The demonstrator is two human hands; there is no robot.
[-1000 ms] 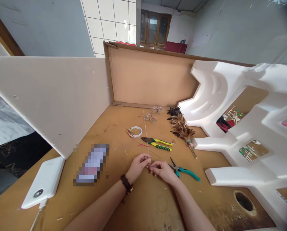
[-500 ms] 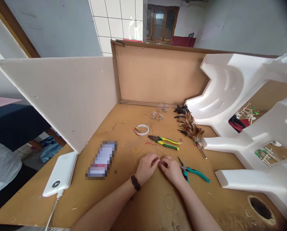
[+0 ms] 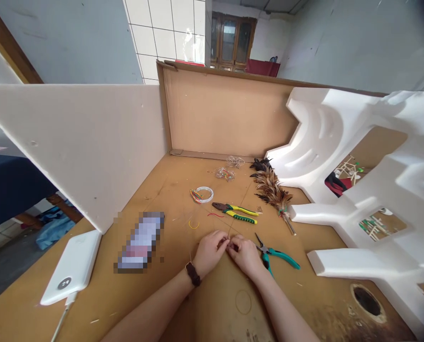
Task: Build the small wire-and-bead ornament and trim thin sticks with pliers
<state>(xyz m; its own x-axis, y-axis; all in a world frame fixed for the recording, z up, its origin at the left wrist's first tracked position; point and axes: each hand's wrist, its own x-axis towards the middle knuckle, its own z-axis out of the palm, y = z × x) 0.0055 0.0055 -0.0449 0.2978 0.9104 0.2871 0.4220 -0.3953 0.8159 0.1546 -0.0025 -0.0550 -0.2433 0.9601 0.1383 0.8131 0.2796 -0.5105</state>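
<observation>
My left hand (image 3: pixel 211 249) and my right hand (image 3: pixel 244 254) meet at the middle of the table, fingertips pinched close together. Between them is a thin dark wire (image 3: pixel 229 230), which runs up and away from the fingers; its lower end is hidden. A dark band circles my left wrist. Just right of my right hand lie teal-handled long-nose pliers (image 3: pixel 274 252), jaws spread. Beyond both hands rest yellow-and-green combination pliers (image 3: pixel 238 213). A short red wire (image 3: pixel 216 215) and a curled yellow wire (image 3: pixel 193 225) lie to their left.
A coil of white wire (image 3: pixel 207 194) and tangled wire bits (image 3: pixel 225 174) sit farther back. A feather duster (image 3: pixel 273 190) lies beside white foam packing (image 3: pixel 322 213) on the right. At left are a blurred phone (image 3: pixel 142 241) and a white power bank (image 3: pixel 74 266) with its cable.
The whole view has shifted slightly, so everything on the table appears a little farther left. Both hands keep their pinch on the wire, with only small finger movement.
</observation>
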